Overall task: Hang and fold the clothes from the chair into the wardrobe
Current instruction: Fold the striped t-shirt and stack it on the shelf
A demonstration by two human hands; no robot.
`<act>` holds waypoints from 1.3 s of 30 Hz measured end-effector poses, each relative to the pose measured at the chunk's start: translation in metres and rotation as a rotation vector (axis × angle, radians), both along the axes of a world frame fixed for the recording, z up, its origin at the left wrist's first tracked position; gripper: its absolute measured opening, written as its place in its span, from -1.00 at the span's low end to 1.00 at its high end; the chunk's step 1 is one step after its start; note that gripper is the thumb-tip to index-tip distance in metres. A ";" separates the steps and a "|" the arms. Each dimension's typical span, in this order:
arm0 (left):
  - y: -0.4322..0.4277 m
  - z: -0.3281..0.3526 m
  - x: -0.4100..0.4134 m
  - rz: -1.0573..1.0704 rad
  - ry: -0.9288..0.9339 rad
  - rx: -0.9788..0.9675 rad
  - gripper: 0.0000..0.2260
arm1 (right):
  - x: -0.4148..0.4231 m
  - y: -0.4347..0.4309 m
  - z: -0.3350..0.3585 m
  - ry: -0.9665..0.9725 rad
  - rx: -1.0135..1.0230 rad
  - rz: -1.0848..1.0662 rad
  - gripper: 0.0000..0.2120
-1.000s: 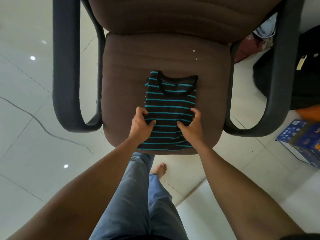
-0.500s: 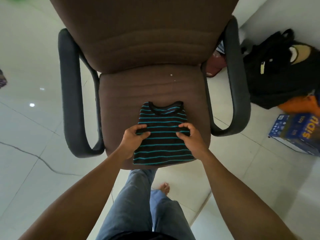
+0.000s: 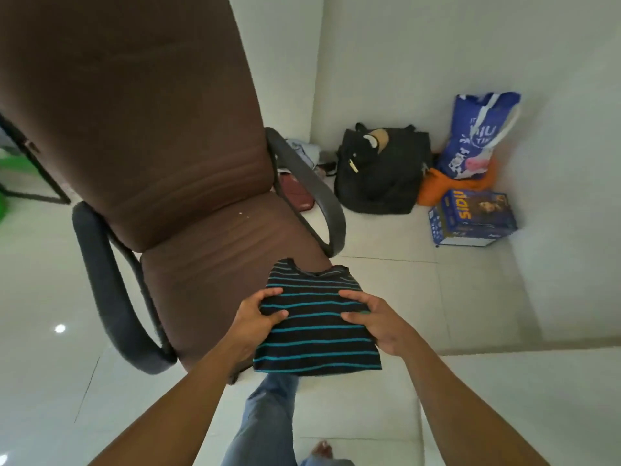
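The left hand [image 3: 255, 319] and right hand [image 3: 378, 322] are holding the folded striped T-shirt [image 3: 317, 336], fingers curled round its sides, over the front corner of the office chair [image 3: 201, 280] (folding looks done); carrying it to the wardrobe is remaining.

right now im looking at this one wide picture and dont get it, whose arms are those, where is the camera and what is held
There is no machine here: a person wears a wide-angle camera on the head, looking forward and down, so the two arms are their own. The left hand and right hand each grip a side of a folded black T-shirt with teal stripes, thumbs on top. It is over the front edge of a brown fabric office chair; whether it touches the chair I cannot tell. By the wall lie a black bag, a blue cardboard box and a blue printed sack.
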State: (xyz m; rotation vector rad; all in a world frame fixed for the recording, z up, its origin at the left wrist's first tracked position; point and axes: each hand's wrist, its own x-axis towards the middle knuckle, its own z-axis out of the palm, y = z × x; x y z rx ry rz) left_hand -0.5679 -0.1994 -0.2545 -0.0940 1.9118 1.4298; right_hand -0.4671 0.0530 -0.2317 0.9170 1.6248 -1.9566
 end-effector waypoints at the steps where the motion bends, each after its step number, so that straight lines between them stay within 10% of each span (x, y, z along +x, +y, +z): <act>1: 0.004 0.008 0.016 -0.040 0.016 0.006 -0.61 | 0.024 0.001 0.006 0.017 0.024 -0.017 -0.60; 39: -0.042 0.230 0.670 -1.687 0.391 0.494 -0.52 | 0.803 -0.413 0.234 0.094 0.510 -1.652 -0.50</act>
